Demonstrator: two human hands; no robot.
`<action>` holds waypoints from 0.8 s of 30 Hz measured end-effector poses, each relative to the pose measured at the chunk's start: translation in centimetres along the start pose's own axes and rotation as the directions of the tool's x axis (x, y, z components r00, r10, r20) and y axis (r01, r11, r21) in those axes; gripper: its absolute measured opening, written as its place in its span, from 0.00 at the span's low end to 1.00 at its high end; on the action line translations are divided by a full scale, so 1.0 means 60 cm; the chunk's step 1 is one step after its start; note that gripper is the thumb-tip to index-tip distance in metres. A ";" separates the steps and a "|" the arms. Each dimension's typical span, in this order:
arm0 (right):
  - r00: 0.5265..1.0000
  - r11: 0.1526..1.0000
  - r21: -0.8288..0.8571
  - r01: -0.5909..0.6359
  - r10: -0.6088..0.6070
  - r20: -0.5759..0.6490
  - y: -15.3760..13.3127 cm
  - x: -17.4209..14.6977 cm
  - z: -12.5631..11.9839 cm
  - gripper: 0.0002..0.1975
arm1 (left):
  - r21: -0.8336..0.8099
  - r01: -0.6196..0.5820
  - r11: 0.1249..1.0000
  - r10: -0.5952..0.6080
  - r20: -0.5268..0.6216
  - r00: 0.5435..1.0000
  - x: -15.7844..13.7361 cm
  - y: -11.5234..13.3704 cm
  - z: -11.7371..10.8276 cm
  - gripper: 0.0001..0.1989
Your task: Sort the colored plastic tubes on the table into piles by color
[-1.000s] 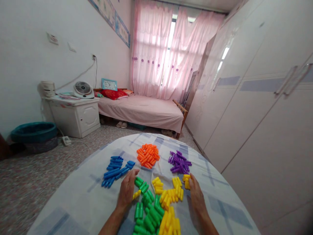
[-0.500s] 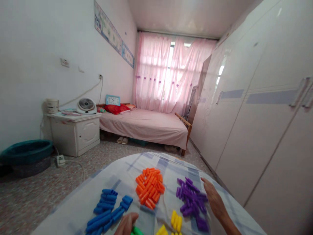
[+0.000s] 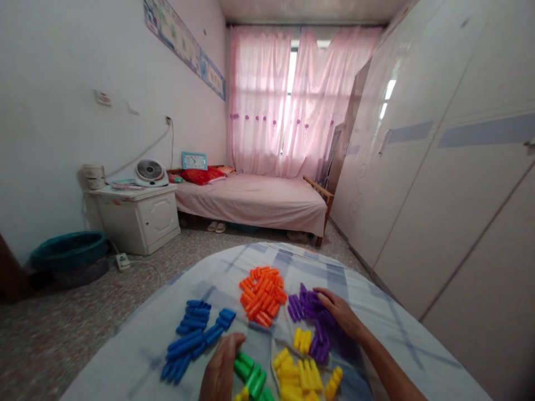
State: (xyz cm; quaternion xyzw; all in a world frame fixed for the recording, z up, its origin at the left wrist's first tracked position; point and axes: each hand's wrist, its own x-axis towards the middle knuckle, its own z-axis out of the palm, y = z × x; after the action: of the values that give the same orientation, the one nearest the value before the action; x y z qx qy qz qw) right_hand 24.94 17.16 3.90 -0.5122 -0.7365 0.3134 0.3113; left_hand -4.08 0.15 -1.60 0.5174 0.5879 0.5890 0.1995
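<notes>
Beyond the checked tablecloth [image 3: 140,348], a pink-sheeted bed [image 3: 254,197]. Already grouped by colour: orange pieces [image 3: 262,295] at centre, blue pieces [image 3: 186,341] at left, both well apart. Less separated: purple pieces [image 3: 321,328] close beside yellow pieces [image 3: 308,374], and a lone yellow bit [image 3: 242,394] by green pieces [image 3: 252,377]. Right hand [image 3: 343,313] over the purple, left hand [image 3: 220,365] curved beside the green; cannot tell whether gripping anything.

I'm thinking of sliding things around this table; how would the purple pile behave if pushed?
The purple pile would probably spread apart, as its pieces lie at differing angles. Single pieces may roll, being slim and rounded. They're probably light, looking small beside the right hand.
</notes>
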 end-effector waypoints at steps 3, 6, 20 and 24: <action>0.994 0.998 0.027 0.057 -0.060 0.095 -0.065 -0.045 0.021 0.25 | -0.048 0.112 0.993 -0.109 0.064 0.992 0.004 0.002 -0.001 0.25; 0.965 0.988 0.059 0.143 -0.152 0.215 -0.128 -0.101 0.036 0.18 | -0.089 0.202 0.975 -0.194 0.091 0.977 0.010 0.013 0.001 0.27; 0.973 0.954 -0.288 -0.084 0.015 -0.232 0.044 -0.085 -0.006 0.31 | -0.057 0.180 0.982 -0.174 0.105 0.979 0.017 0.028 0.000 0.26; 0.996 0.991 -0.116 -0.065 0.057 -0.068 -0.002 -0.110 0.032 0.34 | -0.063 0.174 0.983 -0.167 0.108 0.980 0.015 0.032 0.000 0.25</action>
State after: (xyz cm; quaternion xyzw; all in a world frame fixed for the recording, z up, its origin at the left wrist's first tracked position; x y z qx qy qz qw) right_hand 25.21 10.57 1.90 -0.5619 -0.7275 0.2618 0.2942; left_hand -3.71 0.48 0.47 0.4870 0.5974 0.5633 0.2978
